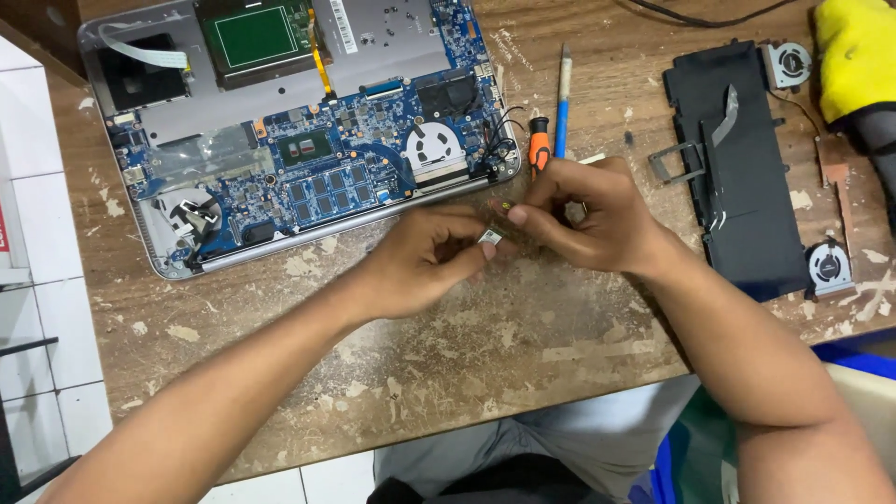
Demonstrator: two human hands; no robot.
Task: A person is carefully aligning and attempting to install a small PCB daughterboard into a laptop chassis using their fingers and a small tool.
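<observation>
My left hand and my right hand meet over the worn wooden table, both pinching a small circuit card between fingertips. An orange-and-black screwdriver pokes out behind my right hand; whether that hand grips it I cannot tell. An opened laptop lies at the upper left, its blue motherboard, memory chips and two empty fan bays exposed.
A blue-handled tool lies beside the laptop. A black battery pack rests at the right with two small fans near it. A yellow cloth sits at the top right corner. White tiled floor lies to the left.
</observation>
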